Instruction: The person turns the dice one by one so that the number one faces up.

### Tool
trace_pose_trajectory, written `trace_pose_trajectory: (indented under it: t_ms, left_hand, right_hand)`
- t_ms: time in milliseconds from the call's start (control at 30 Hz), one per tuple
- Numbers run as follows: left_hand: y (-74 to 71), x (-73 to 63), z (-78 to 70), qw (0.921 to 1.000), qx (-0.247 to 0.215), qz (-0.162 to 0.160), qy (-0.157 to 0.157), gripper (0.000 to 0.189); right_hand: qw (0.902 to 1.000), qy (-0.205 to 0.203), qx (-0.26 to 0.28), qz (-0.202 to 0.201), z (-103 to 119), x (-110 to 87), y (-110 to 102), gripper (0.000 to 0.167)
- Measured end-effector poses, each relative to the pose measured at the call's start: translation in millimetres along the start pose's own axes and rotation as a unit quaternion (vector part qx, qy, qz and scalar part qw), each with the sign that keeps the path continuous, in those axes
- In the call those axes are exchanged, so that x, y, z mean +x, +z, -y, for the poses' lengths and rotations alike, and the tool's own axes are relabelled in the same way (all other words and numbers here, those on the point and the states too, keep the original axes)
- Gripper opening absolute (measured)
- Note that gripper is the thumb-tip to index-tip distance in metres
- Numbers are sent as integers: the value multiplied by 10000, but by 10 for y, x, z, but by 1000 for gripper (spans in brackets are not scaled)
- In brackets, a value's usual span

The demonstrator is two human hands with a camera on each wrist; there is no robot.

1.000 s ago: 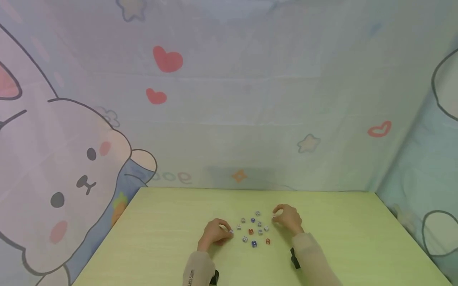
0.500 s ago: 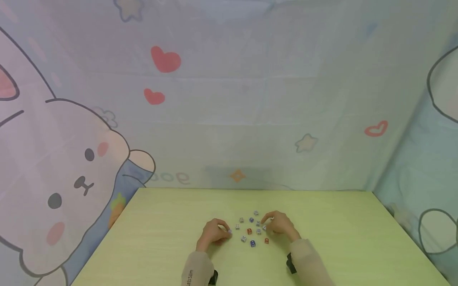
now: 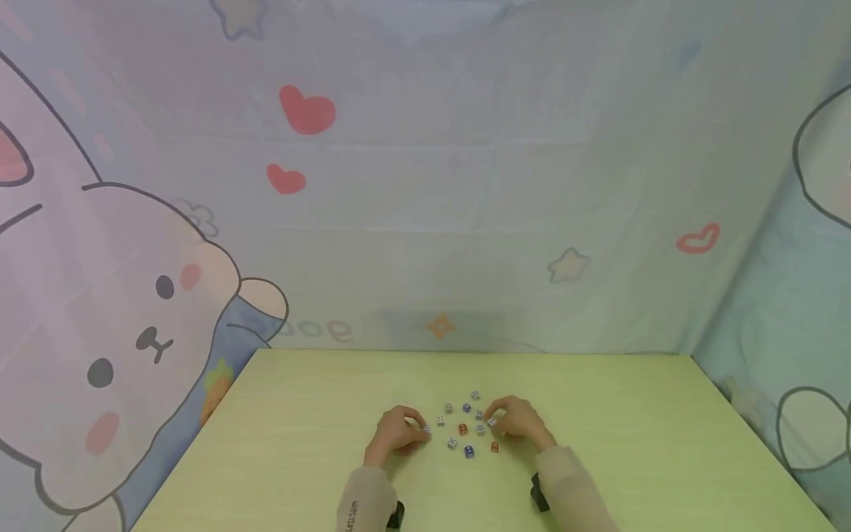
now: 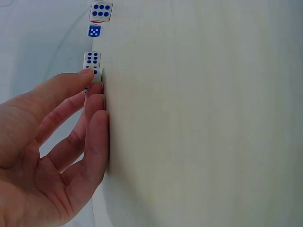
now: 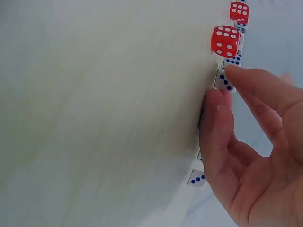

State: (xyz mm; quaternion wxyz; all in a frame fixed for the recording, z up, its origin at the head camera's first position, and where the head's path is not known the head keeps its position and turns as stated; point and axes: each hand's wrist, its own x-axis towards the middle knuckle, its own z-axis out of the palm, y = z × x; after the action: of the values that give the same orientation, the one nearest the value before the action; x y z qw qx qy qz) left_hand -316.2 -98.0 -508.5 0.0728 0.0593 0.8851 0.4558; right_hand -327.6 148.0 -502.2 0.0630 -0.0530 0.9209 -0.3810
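Note:
Several small dice lie loosely grouped on the yellow-green table. At the group's left edge my left hand pinches a white die with blue dots between thumb and fingertips, low at the tabletop. On the right side my right hand holds another white die at its thumb and fingertips, also at table level. Between the hands are a red die, a dark blue die and several white ones. A second red die sits nearer to me than the right fingers.
Behind my right fingers, another white die shows in the right wrist view. A small blue die and a white die lie toward the far side. A printed cloth hangs behind the table.
My right hand has moved left and toward me, from beside a white die at the group's outer right to the die it now holds. The left hand stays on its die.

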Motion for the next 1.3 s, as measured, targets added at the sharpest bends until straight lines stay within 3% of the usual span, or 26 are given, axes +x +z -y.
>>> trace_pose_trajectory:
  t_ms: [200, 433, 733, 1300]
  left_hand:
    - [-10, 4, 18, 9999, -85, 13, 135, 12]
    - [6, 14, 10, 9999, -97, 4, -60, 10]
    - [11, -1, -8, 10000, 27, -19, -28, 11]
    - [17, 26, 16, 10000, -3, 18, -32, 12]
  right_hand:
    - [9992, -126, 386, -50, -83, 18, -10, 19]
    - [9992, 129, 298, -221, -52, -28, -21, 16]
    - [9986, 368, 227, -295, -43, -34, -5, 14]
    - [9985, 334, 281, -335, -78, -79, -47, 17]
